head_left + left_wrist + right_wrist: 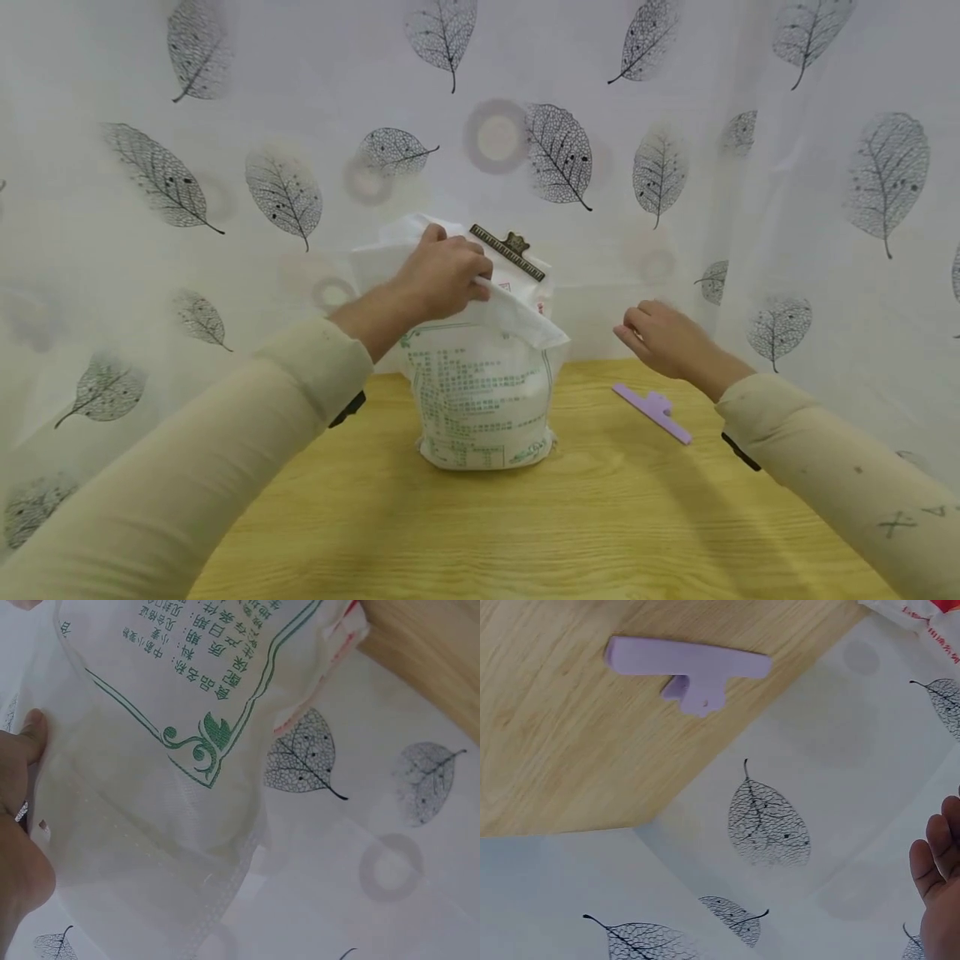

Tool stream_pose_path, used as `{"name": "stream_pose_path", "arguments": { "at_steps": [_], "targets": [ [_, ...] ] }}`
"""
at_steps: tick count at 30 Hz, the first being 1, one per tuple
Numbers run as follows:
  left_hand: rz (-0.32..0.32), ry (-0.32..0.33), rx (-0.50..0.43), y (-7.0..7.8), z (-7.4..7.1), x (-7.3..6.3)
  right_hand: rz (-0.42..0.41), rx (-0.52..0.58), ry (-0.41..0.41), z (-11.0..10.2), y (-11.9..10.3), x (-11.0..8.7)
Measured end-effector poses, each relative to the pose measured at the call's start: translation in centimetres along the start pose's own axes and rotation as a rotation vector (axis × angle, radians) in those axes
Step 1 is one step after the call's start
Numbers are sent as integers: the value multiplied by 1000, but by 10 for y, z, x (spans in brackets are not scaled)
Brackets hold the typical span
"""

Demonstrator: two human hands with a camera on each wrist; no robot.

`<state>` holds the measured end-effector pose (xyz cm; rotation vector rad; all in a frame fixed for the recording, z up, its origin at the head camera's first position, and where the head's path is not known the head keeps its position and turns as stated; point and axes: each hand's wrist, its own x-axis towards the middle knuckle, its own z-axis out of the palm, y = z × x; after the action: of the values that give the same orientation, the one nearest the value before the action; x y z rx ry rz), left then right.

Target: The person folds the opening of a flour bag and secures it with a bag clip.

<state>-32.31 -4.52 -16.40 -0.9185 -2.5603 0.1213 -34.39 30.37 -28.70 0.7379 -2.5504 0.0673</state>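
A white flour bag [480,392] with green print stands upright on the table. My left hand [450,271] grips its top edge, which folds over toward the front. In the left wrist view, the hand [19,825] is partly cut off beside the bag [165,825]. A bronze-coloured bag clip [506,252] sits at the top right of the bag, behind the folded edge. To the right, my right hand [663,340] hovers with loosely curled fingers, holding nothing visible. Below it lies a purple bag clip [651,411], seen whole in the right wrist view.
The wooden table [480,533] has a yellowish grain. Close behind it hangs a white curtain [585,50] printed with dark leaves, which also runs along both sides.
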Motion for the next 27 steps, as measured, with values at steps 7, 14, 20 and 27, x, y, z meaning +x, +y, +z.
{"name": "stream_pose_path", "arguments": {
  "at_steps": [7, 14, 20, 27],
  "targets": [
    [5, 20, 4, 0, 2, -1, 95, -19, -142, 17, 22, -22],
    [11, 29, 9, 1, 3, -2, 217, 3, -324, 46, 40, -47],
    [17, 40, 11, 1, 4, -3, 301, 72, -406, 78, 42, -71],
    [14, 38, 11, 3, 3, -5, 281, 171, -327, 86, 40, -71]
  ]
}}
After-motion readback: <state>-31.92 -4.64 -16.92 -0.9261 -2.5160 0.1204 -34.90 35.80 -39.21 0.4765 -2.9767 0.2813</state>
